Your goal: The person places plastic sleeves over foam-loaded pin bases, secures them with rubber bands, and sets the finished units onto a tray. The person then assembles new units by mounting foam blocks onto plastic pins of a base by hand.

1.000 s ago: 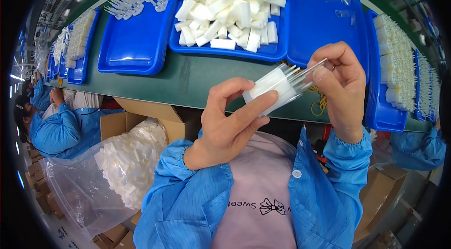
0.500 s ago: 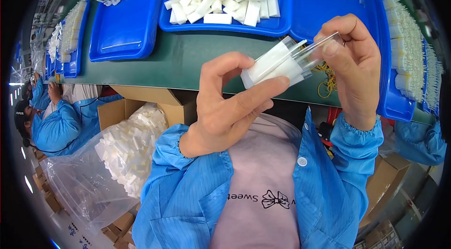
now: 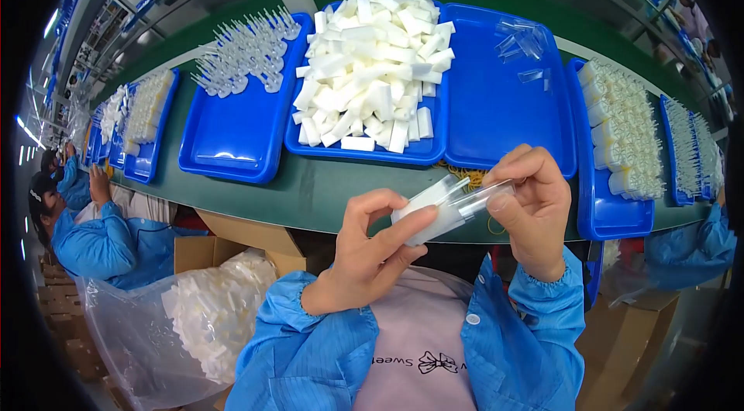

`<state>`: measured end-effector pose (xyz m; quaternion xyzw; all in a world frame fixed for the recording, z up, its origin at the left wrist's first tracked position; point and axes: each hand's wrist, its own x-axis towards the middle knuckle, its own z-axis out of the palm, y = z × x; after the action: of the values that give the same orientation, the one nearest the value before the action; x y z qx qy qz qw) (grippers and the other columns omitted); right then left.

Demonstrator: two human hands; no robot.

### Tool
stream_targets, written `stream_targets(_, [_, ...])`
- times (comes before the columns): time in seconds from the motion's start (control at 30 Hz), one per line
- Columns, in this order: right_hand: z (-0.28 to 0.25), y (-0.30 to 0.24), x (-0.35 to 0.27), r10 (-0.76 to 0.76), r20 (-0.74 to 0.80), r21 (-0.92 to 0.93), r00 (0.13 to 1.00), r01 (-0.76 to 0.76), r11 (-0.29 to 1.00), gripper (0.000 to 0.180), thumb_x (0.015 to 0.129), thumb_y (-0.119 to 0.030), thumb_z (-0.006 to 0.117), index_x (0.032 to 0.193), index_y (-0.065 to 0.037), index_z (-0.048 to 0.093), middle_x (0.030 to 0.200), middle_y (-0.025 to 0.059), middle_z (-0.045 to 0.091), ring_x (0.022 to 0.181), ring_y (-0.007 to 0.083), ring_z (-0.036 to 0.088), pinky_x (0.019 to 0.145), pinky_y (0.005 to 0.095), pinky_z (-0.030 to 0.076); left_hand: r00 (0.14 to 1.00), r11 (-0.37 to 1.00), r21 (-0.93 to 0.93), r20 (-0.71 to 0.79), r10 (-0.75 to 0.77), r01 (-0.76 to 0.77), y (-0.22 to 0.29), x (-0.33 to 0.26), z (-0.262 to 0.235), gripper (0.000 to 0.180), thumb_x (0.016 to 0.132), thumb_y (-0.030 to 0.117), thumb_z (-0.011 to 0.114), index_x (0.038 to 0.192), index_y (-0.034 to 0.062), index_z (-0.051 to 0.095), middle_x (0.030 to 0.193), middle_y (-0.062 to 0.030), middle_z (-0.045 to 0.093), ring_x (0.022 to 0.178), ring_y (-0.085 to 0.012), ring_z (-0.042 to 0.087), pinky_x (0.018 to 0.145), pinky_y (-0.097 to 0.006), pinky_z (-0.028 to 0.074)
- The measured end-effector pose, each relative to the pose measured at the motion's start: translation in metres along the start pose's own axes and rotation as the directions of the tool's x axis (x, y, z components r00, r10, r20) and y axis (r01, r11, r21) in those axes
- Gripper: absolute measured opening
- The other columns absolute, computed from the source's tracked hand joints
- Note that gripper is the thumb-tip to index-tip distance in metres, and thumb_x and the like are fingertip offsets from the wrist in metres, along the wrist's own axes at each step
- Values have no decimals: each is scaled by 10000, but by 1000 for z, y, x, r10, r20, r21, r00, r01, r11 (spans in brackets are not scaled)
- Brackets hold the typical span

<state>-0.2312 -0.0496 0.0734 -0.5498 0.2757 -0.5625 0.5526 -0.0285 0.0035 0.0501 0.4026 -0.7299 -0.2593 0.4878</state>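
Note:
My left hand (image 3: 360, 256) is closed around a small bundle of white foam blocks (image 3: 435, 217) in clear plastic sleeves, gripped between thumb and fingers. From the right, my right hand (image 3: 539, 209) pinches a clear plastic sleeve (image 3: 484, 198) between thumb and forefinger. That sleeve's near end lies against the bundle; whether it fits around a block cannot be made out. Both hands are raised before my chest, by the front edge of the green table (image 3: 318, 205). Beyond them, a blue tray (image 3: 294, 143) carries a heap of white foam blocks (image 3: 380, 62).
Right of the heap, a blue tray (image 3: 504, 128) holds several loose clear sleeves (image 3: 521, 40). Another blue tray (image 3: 229, 139) at left bears clear stemmed parts (image 3: 244, 54). Yellow rubber bands (image 3: 469, 176) lie behind my hands. A bag of white pieces (image 3: 213, 318) and a co-worker (image 3: 108, 236) are at left.
The view has tipped upward, so the trays and hands sit lower in the picture. Both hands keep their grips, and the right hand's sleeve stays against the bundle.

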Motion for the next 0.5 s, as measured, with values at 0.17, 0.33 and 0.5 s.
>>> stream_targets(0.17, [-6, -1, 1, 47, -10, 40, 999, -46, 998, 243, 769, 58, 663, 976, 17, 543, 934, 80, 546, 852, 116, 534, 777, 244, 445, 996, 991, 104, 23, 81, -82, 1, 2, 3, 547, 642, -42, 720, 1165, 85, 623, 1090, -134, 447, 972, -258, 495, 808, -318, 479])
stream_targets(0.33, [-8, -5, 7, 22, 49, -1, 999, -22, 1000, 238, 774, 43, 671, 980, 21, 554, 944, 73, 552, 848, 111, 553, 776, 242, 460, 996, 984, 151, 26, 86, -89, 2, 7, 2, 536, 636, -36, 725, 1148, 95, 636, 1083, -136, 446, 973, -253, 484, 818, -309, 471])
stream_targets(0.5, [-10, -7, 6, 70, 59, -74, 996, -65, 995, 209, 773, -6, 698, 943, 9, 577, 921, 59, 567, 835, 101, 560, 761, 235, 470, 996, 995, 78, 79, 49, -55, -2, 3, 3, 510, 650, -35, 717, 1141, 65, 620, 1134, -138, 410, 987, -256, 478, 844, -341, 457])
